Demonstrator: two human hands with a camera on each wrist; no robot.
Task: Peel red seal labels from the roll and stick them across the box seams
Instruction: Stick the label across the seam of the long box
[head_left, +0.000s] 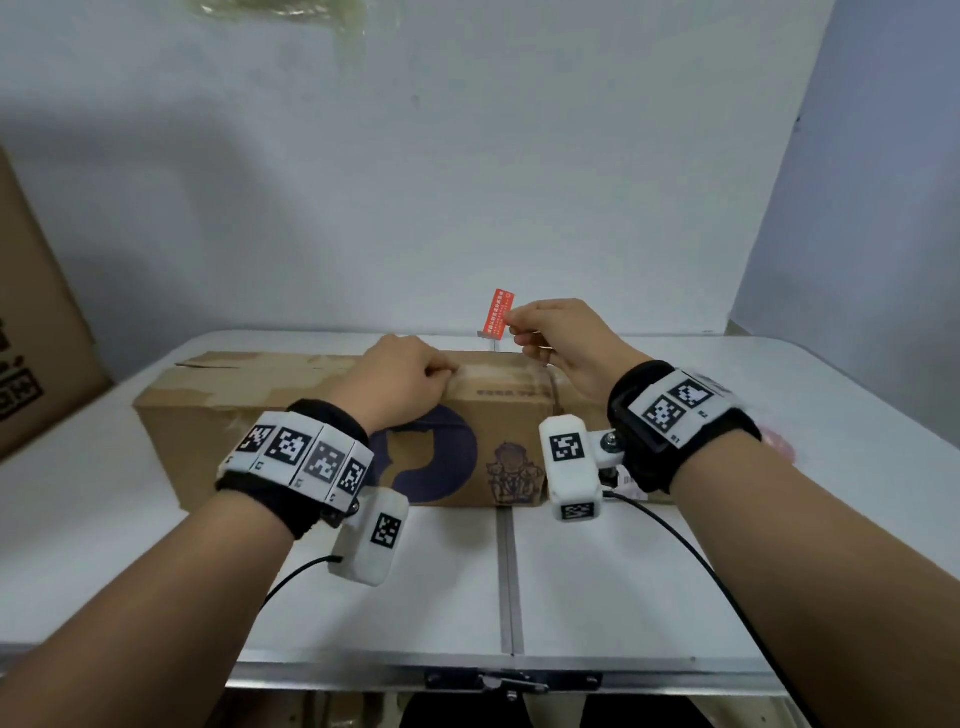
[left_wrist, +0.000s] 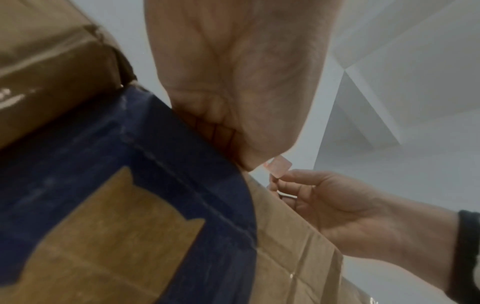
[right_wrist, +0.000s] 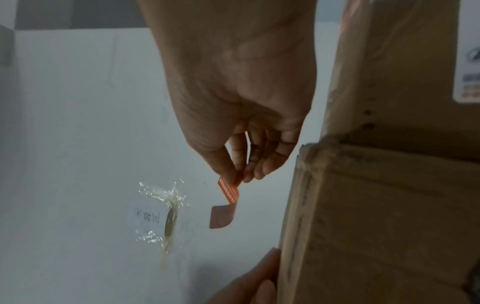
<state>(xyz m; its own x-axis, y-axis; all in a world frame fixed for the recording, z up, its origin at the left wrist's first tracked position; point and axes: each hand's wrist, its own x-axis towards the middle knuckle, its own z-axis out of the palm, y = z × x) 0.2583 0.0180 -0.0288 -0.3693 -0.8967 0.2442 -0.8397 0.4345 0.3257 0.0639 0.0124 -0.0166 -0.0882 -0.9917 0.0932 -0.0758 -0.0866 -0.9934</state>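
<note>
Red seal label (head_left: 498, 312) stands upright above the far top edge of the cardboard box (head_left: 291, 410), pinched at one end between thumb and forefinger of the right hand (head_left: 558, 340); the right wrist view shows its free end curling. That grip grasps the label alone. The left hand (head_left: 402, 382) rests on the box's taped top, fingers curled under against the cardboard, clenched and holding nothing. The box lies lengthwise on the white desk (head_left: 623, 571). A second carton (head_left: 36, 312) stands at far left.
</note>
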